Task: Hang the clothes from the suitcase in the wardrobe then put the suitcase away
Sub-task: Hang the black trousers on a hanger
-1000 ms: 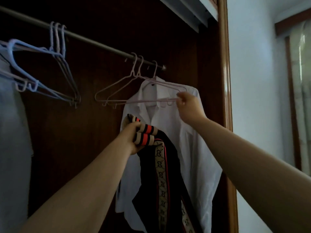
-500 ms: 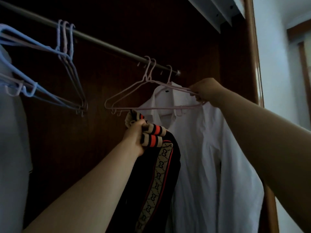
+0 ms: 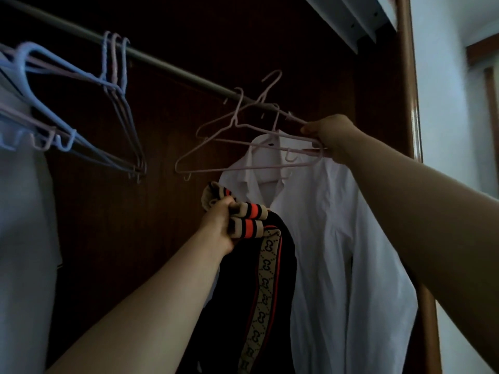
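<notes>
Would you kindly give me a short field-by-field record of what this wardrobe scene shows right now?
Left hand: grips the dark garment by its striped cuffs
Right hand: grips the right end of the lifted hanger
Lifted hanger: pink, tilted, hook above the rail
White shirt: hangs at the rail's right end, behind the dark garment
Spare hangers: bunched on the rail, left
Suitcase: not in view
</notes>
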